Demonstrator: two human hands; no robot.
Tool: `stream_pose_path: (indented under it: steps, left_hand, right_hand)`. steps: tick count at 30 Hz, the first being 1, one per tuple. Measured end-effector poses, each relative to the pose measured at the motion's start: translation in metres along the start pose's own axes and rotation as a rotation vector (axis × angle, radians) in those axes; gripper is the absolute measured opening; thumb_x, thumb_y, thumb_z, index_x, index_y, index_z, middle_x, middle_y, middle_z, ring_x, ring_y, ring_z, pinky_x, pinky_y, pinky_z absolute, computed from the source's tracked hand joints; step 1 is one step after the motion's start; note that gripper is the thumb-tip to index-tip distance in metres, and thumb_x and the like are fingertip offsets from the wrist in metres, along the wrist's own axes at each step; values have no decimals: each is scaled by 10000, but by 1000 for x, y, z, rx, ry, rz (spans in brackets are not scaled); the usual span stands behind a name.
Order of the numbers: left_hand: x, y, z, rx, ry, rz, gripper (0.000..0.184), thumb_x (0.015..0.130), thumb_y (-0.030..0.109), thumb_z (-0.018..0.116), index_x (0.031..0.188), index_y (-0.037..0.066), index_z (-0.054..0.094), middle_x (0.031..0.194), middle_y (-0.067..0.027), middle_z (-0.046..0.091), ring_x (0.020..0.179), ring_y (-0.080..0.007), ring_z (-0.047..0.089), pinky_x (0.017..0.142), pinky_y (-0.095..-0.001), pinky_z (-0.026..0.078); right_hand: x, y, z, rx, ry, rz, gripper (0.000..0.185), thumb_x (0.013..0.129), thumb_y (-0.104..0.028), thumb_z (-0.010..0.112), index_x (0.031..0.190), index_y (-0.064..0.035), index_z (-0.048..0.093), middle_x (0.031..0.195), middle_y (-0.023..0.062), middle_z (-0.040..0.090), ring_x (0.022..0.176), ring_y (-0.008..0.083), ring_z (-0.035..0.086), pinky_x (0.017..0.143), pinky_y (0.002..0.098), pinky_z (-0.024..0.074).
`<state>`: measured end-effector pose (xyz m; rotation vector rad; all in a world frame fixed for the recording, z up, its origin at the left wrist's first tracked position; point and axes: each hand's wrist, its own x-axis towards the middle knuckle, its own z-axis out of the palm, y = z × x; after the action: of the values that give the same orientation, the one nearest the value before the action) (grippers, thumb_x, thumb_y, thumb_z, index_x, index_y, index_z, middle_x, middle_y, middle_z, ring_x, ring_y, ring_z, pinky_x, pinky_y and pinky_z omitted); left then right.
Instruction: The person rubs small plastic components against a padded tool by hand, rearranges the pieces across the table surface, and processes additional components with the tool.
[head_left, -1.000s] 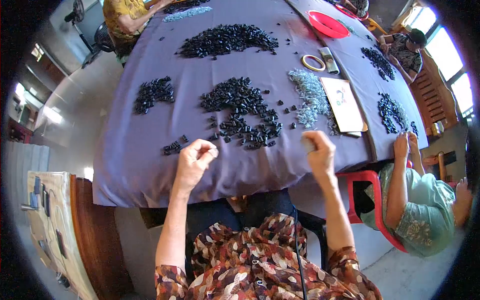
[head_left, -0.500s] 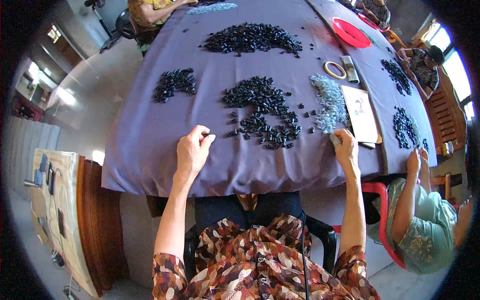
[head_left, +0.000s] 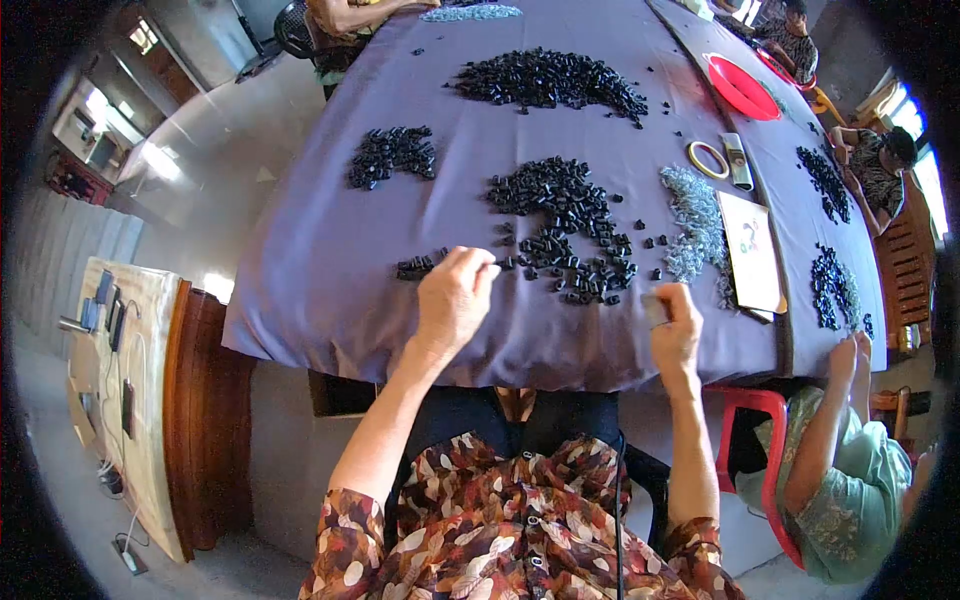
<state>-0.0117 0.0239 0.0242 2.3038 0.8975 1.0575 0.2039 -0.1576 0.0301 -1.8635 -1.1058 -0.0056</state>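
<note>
My left hand is closed in a pinch above the cloth, just left of the central pile of small black pieces; what it holds is too small to name. Closed too, my right hand is at the near right of that pile, with something pale and small at its fingertips that I cannot make out. Beyond it lies a heap of clear small pieces. A few black pieces lie directly left of my left hand. Another black group is farther up on the left.
A larger black pile lies at the far middle. On the right are a tape roll, a printed pad and a red basin. A person in green sits at the right; others work around the purple-clothed table.
The view has shifted, so the table appears farther right. My left hand has moved rightward toward the central black pile. My right hand has drawn back from the clear heap. Both remain closed.
</note>
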Motion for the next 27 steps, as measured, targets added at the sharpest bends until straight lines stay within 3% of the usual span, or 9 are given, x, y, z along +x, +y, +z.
stream_pose_path:
  steps: [2, 6, 9, 12, 16, 19, 22, 25, 27]
  left_hand:
    - [1, 6, 12, 55, -55, -5, 143, 774, 133, 670, 877, 57, 607, 755, -98, 590, 664, -256, 613, 595, -351, 482]
    - [4, 10, 27, 194, -128, -36, 163, 799, 161, 641, 909, 59, 576, 822, -105, 570, 696, -276, 610, 606, -365, 495]
    - [5, 6, 33, 254, -157, -27, 132, 817, 140, 610, 908, 68, 546, 852, -104, 551, 710, -295, 603, 608, -374, 499]
    - [2, 4, 33, 215, -121, -6, 107, 827, 110, 585, 904, 73, 520, 864, -102, 538, 725, -304, 597, 605, -379, 499]
    - [0, 7, 32, 202, -126, 4, 110, 830, 98, 575, 911, 71, 506, 856, -101, 525, 746, -308, 589, 600, -392, 493]
    - [2, 13, 27, 138, -65, 70, 93, 836, 48, 538, 909, 57, 482, 871, -120, 518, 709, -304, 601, 561, -391, 501]
    - [1, 10, 32, -180, 66, 95, 91, 837, 20, 545, 924, 33, 522, 836, -93, 569, 698, -249, 605, 597, -319, 493]
    - [-8, 18, 32, -533, -142, -198, 69, 856, 15, 537, 924, 13, 527, 775, -72, 593, 656, -162, 600, 591, -277, 479]
    - [-13, 20, 34, -518, -118, -168, 59, 869, 32, 540, 923, 11, 528, 735, -56, 587, 634, -125, 583, 581, -264, 472]
  right_hand:
    - [-1, -15, 17, 87, -50, -11, 99, 787, -20, 630, 868, -36, 574, 699, 103, 567, 599, 178, 542, 578, 300, 454]
    - [-3, -25, 38, 119, -128, -48, 202, 710, 77, 572, 887, -20, 583, 802, 125, 600, 726, 271, 601, 664, 319, 474]
    - [-4, -22, 44, 102, -115, -111, 231, 690, 102, 544, 887, -9, 585, 822, 135, 610, 765, 292, 612, 692, 320, 479]
    - [-6, -18, 46, 180, -92, 4, 214, 701, 96, 540, 885, -4, 586, 838, 135, 615, 783, 296, 615, 713, 319, 481]
    - [-5, -21, 43, 168, -93, -6, 201, 712, 84, 539, 888, -2, 582, 847, 134, 618, 788, 299, 614, 723, 318, 478]
    - [-4, -21, 44, 157, -84, -53, 204, 717, 82, 532, 898, 0, 579, 843, 134, 614, 783, 301, 610, 722, 320, 475]
    - [-4, -18, 44, 148, -64, -100, 223, 715, 87, 516, 912, 1, 574, 840, 140, 602, 776, 306, 599, 719, 323, 473]
    - [-4, -25, 42, 150, -61, -133, 244, 705, 95, 501, 919, 0, 568, 841, 149, 583, 773, 315, 587, 719, 327, 471]
    - [-6, -33, 43, 154, -59, -165, 265, 691, 107, 493, 922, -1, 565, 842, 154, 571, 776, 321, 580, 722, 330, 470]
